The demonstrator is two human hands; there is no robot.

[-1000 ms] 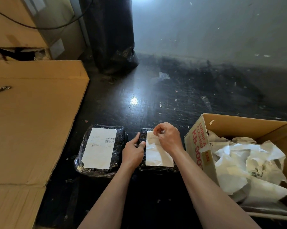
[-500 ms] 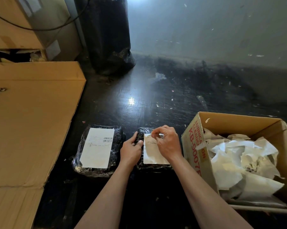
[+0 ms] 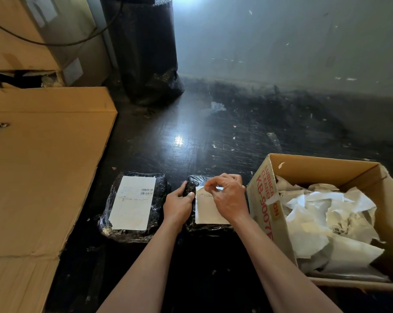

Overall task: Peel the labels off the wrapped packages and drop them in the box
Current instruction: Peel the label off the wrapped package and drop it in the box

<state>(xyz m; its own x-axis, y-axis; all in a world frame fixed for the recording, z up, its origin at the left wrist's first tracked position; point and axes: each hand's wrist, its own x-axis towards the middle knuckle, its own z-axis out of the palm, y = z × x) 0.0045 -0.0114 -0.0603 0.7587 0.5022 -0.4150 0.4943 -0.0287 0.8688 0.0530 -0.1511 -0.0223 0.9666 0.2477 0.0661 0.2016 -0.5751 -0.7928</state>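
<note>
1. Right hand (image 3: 229,197) is curled over the far edge of the label (image 3: 210,211), which is pinched between thumb and forefinger (apparently so that a corner can be lifted).
2. Left hand (image 3: 178,204) is clamped on the left edge of the right-hand package (image 3: 209,228), thumb on top; by this the package is judged to be steadied against the pull.
3. That package is kept just beside the box (image 3: 265,199), so that a peeled label need be carried only a short way.
4. Two wrapped packages are counted on the dark floor (image 3: 191,143); the left-hand package (image 3: 161,188) lies untouched, its own label (image 3: 133,202) flat and whole.
5. Two labels are not yet peeled; one box is seen, and the crumpled labels (image 3: 315,220) in it are too heaped to be counted.
</note>
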